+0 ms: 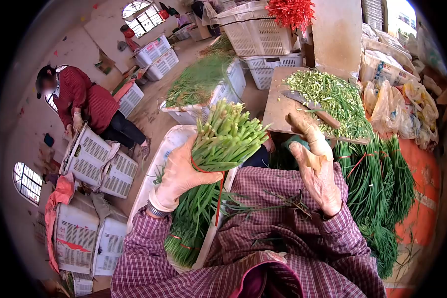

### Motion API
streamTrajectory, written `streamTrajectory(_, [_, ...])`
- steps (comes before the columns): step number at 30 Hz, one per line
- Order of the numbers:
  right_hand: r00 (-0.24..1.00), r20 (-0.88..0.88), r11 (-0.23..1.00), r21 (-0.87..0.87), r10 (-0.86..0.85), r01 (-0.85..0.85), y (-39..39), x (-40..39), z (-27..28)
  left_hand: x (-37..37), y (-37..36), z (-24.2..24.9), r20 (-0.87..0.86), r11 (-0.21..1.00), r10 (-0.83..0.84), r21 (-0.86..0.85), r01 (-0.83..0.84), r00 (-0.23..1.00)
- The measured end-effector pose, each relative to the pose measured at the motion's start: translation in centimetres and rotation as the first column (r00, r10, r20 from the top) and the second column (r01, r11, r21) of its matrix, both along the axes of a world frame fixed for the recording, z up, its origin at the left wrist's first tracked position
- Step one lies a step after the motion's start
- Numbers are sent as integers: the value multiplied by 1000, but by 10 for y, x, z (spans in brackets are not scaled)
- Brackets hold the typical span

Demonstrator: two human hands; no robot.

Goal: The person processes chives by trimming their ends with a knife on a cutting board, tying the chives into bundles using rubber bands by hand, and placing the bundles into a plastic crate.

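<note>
My left hand (179, 171), in a pale glove, is wrapped around a bunch of chives (228, 139) with its cut stem ends upward. A red tie (219, 201) circles the bunch near my thumb, and one end hangs down. The green leaves trail below into a long white crate (176, 133) beside my lap, where more tied chives (181, 251) lie. To the right of the bunch and apart from it, my right hand (317, 166) is raised, thumb and fingers apart, with nothing visible in it. Loose leaves (288, 201) lie across my lap.
A cutting board (280, 107) ahead holds a knife (315, 108) and chopped stem ends (328, 87). Tied chive bunches (372, 184) lie at my right. Crates (203, 116) and red ties (290, 12) are beyond. A person in red (87, 99) bends over crates at the left.
</note>
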State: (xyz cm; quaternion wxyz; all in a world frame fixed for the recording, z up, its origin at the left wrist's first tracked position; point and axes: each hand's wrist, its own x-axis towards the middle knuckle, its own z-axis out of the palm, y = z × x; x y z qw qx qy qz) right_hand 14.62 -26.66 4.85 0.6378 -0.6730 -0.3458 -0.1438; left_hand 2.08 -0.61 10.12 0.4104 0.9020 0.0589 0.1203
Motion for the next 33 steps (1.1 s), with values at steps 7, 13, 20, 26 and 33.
streamTrajectory(7, [999, 34, 870, -493, 32, -11, -7, 47, -64, 36, -27, -14, 62, 836, -48, 548, 6, 997])
streamTrajectory(13, [966, 181, 952, -213, -185, 222, -26, 31, -20, 49, -25, -29, 109, 743, -146, 668, 36, 983])
streamTrajectory(20, [989, 105, 790, -597, -100, 143, -39, 69, -125, 63, -29, -44, -82, 480, -77, 871, 109, 994])
streamTrajectory(26, [921, 349, 913, -293, -173, 283, -21, 45, -36, 66, -35, -44, -81, 474, -132, 870, 135, 988])
streamTrajectory(33, [817, 537, 862, -496, 210, 105, 12, 49, -36, 55, -41, -35, -175, 490, -250, 825, 280, 952])
